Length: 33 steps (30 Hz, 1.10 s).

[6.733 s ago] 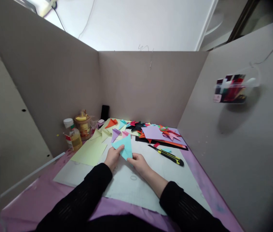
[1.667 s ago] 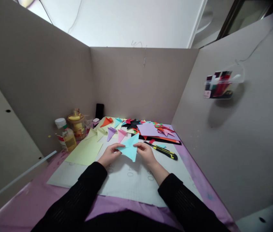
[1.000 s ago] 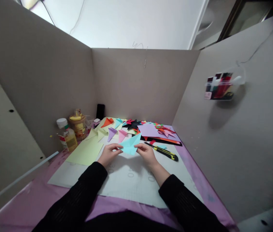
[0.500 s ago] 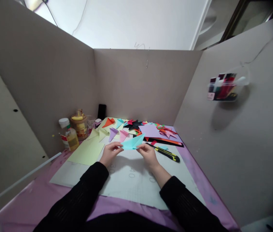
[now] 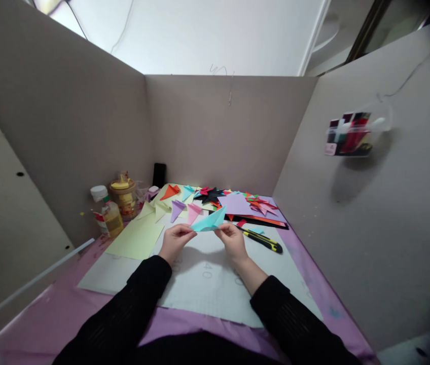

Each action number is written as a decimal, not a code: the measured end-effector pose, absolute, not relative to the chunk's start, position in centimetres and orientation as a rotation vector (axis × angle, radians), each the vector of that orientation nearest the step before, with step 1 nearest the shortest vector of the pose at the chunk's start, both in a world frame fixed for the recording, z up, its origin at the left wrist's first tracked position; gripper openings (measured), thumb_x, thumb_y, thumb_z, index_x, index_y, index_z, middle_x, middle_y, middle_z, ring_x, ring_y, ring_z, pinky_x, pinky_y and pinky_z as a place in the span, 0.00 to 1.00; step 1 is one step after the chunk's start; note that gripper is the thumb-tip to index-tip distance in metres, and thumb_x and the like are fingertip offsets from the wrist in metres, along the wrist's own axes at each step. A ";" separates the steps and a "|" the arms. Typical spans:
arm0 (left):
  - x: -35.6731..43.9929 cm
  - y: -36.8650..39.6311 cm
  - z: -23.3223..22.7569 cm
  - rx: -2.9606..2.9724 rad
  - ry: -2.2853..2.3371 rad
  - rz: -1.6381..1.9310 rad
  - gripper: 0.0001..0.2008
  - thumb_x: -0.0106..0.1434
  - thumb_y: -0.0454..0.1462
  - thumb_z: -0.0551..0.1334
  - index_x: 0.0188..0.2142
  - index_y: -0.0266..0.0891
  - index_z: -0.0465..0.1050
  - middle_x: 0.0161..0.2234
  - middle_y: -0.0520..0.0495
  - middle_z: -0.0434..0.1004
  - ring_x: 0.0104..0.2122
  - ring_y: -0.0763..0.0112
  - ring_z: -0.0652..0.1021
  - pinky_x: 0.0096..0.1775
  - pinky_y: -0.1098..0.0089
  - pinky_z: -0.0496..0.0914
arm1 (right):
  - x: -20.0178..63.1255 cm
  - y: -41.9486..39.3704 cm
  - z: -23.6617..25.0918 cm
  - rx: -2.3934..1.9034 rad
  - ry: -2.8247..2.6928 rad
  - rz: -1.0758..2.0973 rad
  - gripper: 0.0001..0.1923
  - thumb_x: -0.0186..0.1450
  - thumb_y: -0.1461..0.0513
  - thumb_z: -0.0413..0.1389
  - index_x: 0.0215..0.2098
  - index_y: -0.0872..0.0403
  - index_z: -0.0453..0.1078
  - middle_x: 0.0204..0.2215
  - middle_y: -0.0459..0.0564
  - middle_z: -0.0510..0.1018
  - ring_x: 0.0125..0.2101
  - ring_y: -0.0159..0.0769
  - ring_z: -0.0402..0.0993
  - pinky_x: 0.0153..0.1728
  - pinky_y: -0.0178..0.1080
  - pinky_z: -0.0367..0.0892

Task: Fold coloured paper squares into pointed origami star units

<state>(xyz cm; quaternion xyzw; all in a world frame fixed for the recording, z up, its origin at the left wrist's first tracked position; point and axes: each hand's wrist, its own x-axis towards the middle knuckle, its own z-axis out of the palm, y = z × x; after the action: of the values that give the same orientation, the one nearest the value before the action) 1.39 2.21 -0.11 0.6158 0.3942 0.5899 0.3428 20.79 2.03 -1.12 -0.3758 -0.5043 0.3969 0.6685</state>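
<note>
Grey cardboard walls close off three sides of our table, and a white mat covers its middle. We hold a folded blue paper lifted above the mat's far half, our left hand pinching its left tip and our right hand pinching its lower right edge. To crease well, we judge both pinches should stay firm and level. Its long axis runs left to right, the higher point aiming toward the far right corner, near the knife.

Bare mat lay open near the hands. A utility knife blocked the right; bottles and folded paper pieces crowded the far bench, cardboard walls closing three sides.
</note>
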 end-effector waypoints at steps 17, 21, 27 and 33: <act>2.6 2.7 -0.5 1.268 1.059 1.438 0.16 0.49 0.42 0.68 0.30 0.38 0.63 0.20 0.52 0.75 0.25 0.69 0.77 0.27 0.73 0.67 | 20.1 3.4 -2.4 -0.841 -0.891 0.990 0.21 0.52 0.56 0.62 0.33 0.51 0.54 0.18 0.38 0.72 0.22 0.35 0.76 0.25 0.34 0.69; 2.0 3.1 -0.4 1.162 1.103 1.446 0.22 0.50 0.43 0.67 0.39 0.38 0.60 0.21 0.54 0.74 0.26 0.67 0.78 0.31 0.70 0.69 | 21.0 3.8 -2.3 -0.895 -0.876 0.905 0.21 0.53 0.57 0.61 0.34 0.50 0.52 0.18 0.37 0.72 0.22 0.34 0.76 0.24 0.34 0.69; 2.1 2.9 -0.8 1.494 1.098 1.433 0.26 0.49 0.42 0.67 0.45 0.38 0.61 0.39 0.43 0.75 0.43 0.63 0.75 0.43 0.63 0.67 | 21.0 3.2 -1.9 -0.900 -0.970 0.893 0.19 0.54 0.57 0.60 0.33 0.50 0.52 0.17 0.35 0.68 0.21 0.33 0.75 0.25 0.35 0.69; 2.9 1.9 -0.4 1.670 1.087 1.228 0.28 0.48 0.39 0.68 0.48 0.37 0.62 0.29 0.51 0.73 0.30 0.69 0.75 0.35 0.70 0.66 | 19.7 1.7 -1.1 -0.860 -1.131 0.953 0.17 0.55 0.58 0.60 0.32 0.50 0.53 0.19 0.35 0.65 0.22 0.30 0.74 0.29 0.35 0.70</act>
<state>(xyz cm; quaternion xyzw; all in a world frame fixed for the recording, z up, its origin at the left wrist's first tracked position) 2.94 1.88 -0.43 0.6569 0.4276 0.4833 0.3900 19.66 1.72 -1.07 -0.3793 -0.4991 0.4205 0.6559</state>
